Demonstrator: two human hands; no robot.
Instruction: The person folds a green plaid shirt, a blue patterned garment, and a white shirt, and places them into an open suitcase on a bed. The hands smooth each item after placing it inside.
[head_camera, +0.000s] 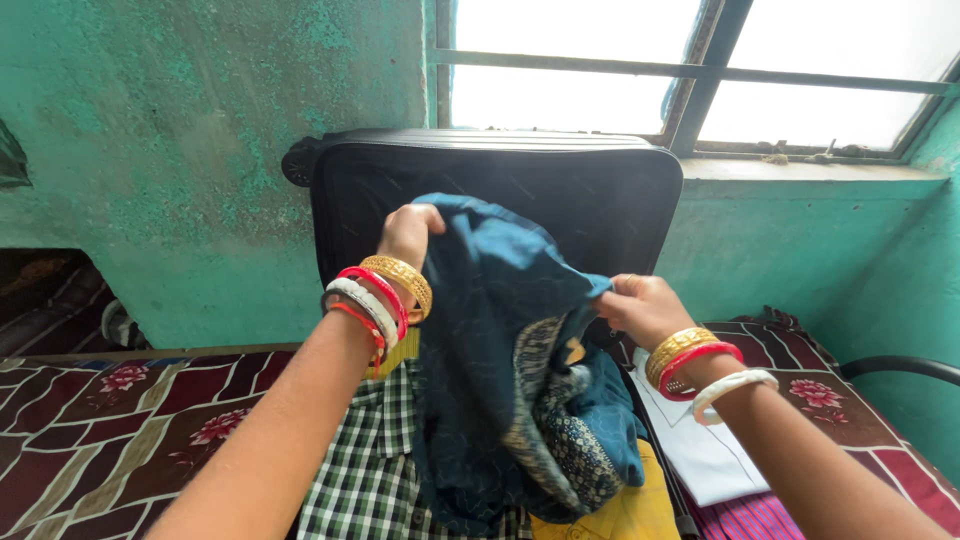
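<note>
A dark teal-blue garment (500, 340) with a patterned border hangs between both hands over an open black suitcase (560, 190). My left hand (408, 232) grips its upper left edge, with gold, red and white bangles on the wrist. My right hand (640, 306) pinches the cloth's right edge, also wearing bangles. The suitcase lid stands upright against the green wall. Under the garment lie a green-and-white checked cloth (375, 450) and a yellow cloth (620, 510).
A folded white cloth (700, 450) and a purple striped one (745, 520) lie at the right. The bed cover (110, 420) is maroon with flowers. A barred window (700, 70) is above, and a black curved rail (900, 368) sits at the right.
</note>
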